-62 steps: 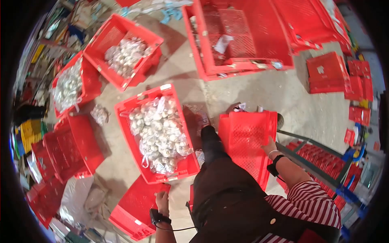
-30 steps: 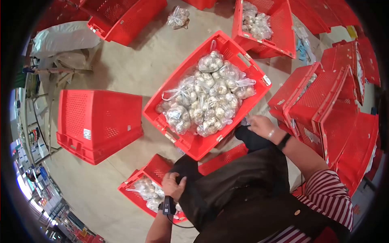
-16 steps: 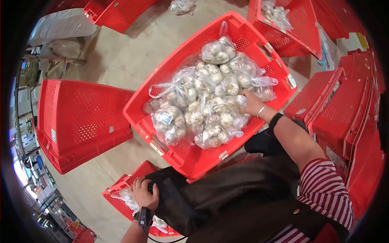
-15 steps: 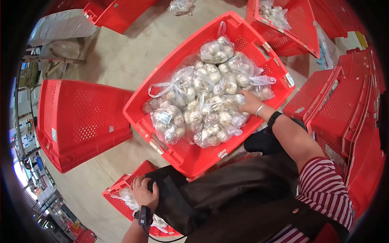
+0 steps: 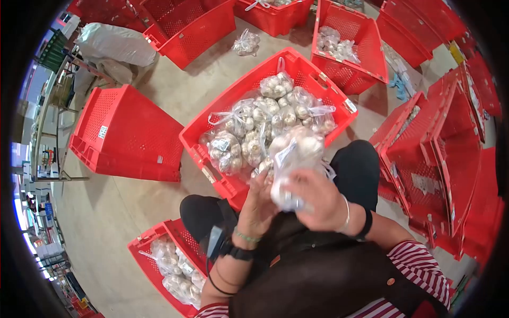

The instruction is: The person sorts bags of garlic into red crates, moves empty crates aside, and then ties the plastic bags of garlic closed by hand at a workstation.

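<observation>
A clear plastic bag of garlic bulbs [image 5: 299, 151] is raised in front of me, above the near side of a red crate [image 5: 207, 175]. My right hand [image 5: 318, 201], blurred by motion, is closed on the lower part of this bag. My left hand [image 5: 257, 209] is at the bag's left side with fingers apart and curved toward it. Inside the crate lie several more knotted bags of garlic [image 5: 241, 116], one with a white label. The crate stands between my knees.
A smaller red crate with garlic bags [image 5: 177, 275] sits at lower left. To the left stands a tipped red crate [image 5: 132, 138]. Stacked red crates [image 5: 424, 153] line the right side. A crate with garlic [image 5: 350, 71] and a loose garlic bag [image 5: 246, 43] are farther back.
My right hand has lifted a garlic bag out of the crate and brought it toward me. My left hand has moved from my knee up beside the bag. The view has shifted.
</observation>
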{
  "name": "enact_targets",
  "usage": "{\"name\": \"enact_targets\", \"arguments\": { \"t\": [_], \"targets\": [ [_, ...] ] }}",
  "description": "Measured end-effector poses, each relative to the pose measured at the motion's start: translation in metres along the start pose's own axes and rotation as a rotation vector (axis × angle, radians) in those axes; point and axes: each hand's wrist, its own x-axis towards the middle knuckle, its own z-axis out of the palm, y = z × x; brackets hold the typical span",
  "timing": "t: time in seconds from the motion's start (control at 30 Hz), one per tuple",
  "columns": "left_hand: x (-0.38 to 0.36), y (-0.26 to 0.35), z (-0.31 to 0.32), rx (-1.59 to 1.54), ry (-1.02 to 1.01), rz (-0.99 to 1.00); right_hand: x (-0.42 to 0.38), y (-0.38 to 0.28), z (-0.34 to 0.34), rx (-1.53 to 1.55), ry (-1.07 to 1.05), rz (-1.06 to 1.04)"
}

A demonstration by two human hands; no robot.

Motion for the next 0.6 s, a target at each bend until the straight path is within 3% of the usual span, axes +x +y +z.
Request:
{"name": "enact_targets", "arguments": {
  "t": [0.07, 0.17, 0.27, 0.33, 0.4, 0.47, 0.53, 0.6],
  "targets": [
    [-0.004, -0.008, 0.019, -0.275, -0.145, -0.108, -0.032, -0.031, -0.002, 0.03, -0.124, -0.185],
    [-0.036, -0.032, 0.024, -0.233, -0.106, -0.221, -0.066, -0.058, -0.008, -0.018, -0.258, -0.294],
    [-0.06, -0.049, 0.028, -0.176, -0.087, -0.209, -0.088, -0.059, -0.034, 0.205, -0.365, -0.298],
    [-0.076, -0.054, 0.042, 0.045, -0.084, 0.039, -0.101, -0.057, -0.07, 0.088, -0.166, -0.212],
    [-0.086, -0.053, 0.053, 0.109, -0.114, 0.08, -0.103, -0.058, -0.075, 0.089, 0.158, 0.167],
    [-0.093, -0.057, 0.064, 0.346, -0.077, 0.3, -0.1, -0.057, -0.049, 0.608, 0.168, 0.289],
    [-0.102, -0.061, 0.072, 0.35, -0.083, 0.325, -0.104, -0.066, -0.038, 0.501, 0.006, 0.385],
    [-0.111, -0.061, 0.067, 0.403, -0.13, 0.405, -0.11, -0.057, -0.025, 0.437, 0.065, 0.266]
  ]
}}
